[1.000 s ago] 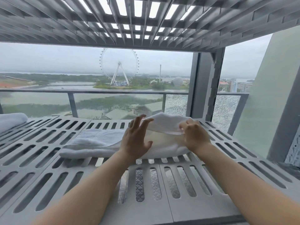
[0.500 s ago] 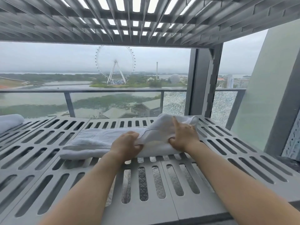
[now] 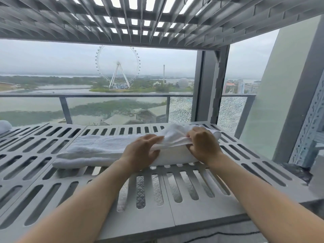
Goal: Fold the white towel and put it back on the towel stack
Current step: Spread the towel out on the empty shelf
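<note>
Your left grip (image 3: 142,151) pinches the white towel (image 3: 98,149) | your right grip (image 3: 201,144) clenches its raised fold | towel stretches leftward along the slatted shelf (image 3: 35,172)

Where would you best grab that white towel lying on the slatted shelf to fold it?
Probably at the raised right end of the white towel, coming from the near side, as both hands do. That end is bunched and lifted off the slatted shelf, so fingers can pinch it; the rest lies flat.
</note>
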